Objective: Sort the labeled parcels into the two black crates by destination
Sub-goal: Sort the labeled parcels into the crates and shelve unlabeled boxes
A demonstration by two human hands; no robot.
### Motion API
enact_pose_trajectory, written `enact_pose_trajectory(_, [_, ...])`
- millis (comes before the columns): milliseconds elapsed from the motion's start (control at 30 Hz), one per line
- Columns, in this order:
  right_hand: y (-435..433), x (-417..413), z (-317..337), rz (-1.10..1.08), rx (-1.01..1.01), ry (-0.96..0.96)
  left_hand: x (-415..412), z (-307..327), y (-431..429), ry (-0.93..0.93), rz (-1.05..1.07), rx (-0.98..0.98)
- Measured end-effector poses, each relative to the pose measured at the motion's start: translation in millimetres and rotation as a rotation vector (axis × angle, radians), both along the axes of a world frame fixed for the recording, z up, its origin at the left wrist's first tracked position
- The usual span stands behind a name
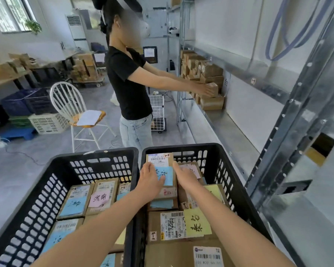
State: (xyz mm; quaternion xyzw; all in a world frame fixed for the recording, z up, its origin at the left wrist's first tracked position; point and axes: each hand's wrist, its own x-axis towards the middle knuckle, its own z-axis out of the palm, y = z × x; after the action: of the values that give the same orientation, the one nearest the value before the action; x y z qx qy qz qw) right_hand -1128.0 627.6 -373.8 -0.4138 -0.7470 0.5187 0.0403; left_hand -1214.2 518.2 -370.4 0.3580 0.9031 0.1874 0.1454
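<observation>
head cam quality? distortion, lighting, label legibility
Head view: wide-angle bowing, the shelf upright leans at right; soft even daylight from the window, no hard shadows; the blue note on the parcel reads clearly, the printed label is soft.

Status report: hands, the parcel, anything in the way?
Left hand and right hand both holding blue-note parcel. Parcel in right crate, on other parcels. Nothing blocking; another person at shelf.
</observation>
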Motion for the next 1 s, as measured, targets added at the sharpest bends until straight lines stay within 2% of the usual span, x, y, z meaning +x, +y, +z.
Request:
enact_pose_trajectory(100, [7, 17, 20, 0.005, 0.171, -0.02, -10, 17, -6, 0.031, -0.061, 0.009])
enact_pose_trajectory(233, [-10, 60, 52, 0.085, 0.343, -0.023, -18, 39, -16, 0.059, -0.214, 0.12])
enact_pose_trajectory(333, [-27, 89, 67, 0.047, 0.489, -0.039, -17, 57, -21, 0.063, -0.311, 0.202])
enact_pose_trajectory(500, [-53, 130, 102, 0.001, 0.714, -0.194, 4, 70, -18, 0.026, -0.463, 0.333])
enact_pose_trajectory(600, [-68, 157, 132, -0.069, 0.799, -0.244, 34, 85, -15, 0.01, -0.59, 0.373])
enact_pose_trajectory(667, [-78, 179, 154, -0.13, 0.85, -0.273, 58, 101, -10, 0.067, -0.684, 0.422])
enact_pose_trajectory(800, [-97, 232, 197, -0.239, 0.96, -0.323, 118, 150, 2, 0.102, -0.854, 0.506])
enact_pose_trajectory(1000, [-126, 334, 250, -0.518, 1.077, -0.369, 235, 210, 13, 0.089, -1.101, 0.669])
